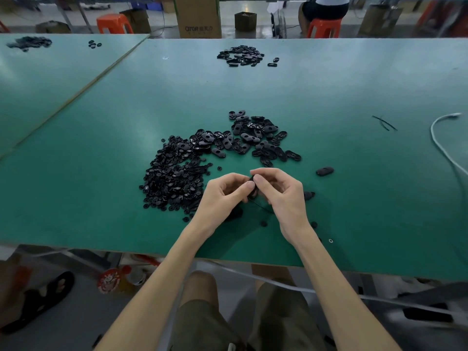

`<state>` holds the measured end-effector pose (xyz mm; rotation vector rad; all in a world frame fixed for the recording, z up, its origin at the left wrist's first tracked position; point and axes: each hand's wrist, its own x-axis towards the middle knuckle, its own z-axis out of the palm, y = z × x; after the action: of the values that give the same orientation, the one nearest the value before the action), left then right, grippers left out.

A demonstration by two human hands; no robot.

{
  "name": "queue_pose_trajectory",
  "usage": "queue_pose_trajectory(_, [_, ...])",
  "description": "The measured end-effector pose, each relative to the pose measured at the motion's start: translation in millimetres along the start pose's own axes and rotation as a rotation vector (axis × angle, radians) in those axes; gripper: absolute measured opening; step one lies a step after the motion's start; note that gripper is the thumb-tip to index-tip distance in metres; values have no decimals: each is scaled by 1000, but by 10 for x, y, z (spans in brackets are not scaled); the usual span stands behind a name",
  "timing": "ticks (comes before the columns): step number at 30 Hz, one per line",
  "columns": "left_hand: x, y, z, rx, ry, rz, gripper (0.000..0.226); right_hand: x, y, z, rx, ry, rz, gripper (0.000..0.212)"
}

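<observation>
Left hand (222, 198) and right hand (282, 196) pinch a small black plastic part (253, 185) between curled fingertips, and the big heap of loose black plastic pieces (177, 173) from nine to twelve o'clock suggests much remains.

black part (253, 189) | mostly hidden by fingers | shape unclear

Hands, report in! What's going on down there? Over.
Left hand and right hand pinch one small black part. Pile of black pieces close behind. Loose bits by the wrists.
</observation>
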<state>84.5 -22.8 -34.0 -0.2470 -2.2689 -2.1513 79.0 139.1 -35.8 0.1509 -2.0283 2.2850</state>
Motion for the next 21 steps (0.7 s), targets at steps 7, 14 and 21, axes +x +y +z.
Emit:
queue_pose_trajectory(7, [5,-21,1,-21,41,-4,8,0,-22,-4,-3,17,1,11])
queue_pose_trajectory(14, [8,-26,-45,-108,150,16,11,-14,-45,8,-13,-16,56,11])
queue_pose_trajectory(21, [15,-20,-66,-174,188,-8,13,-21,-71,31,-99,-104,59,31])
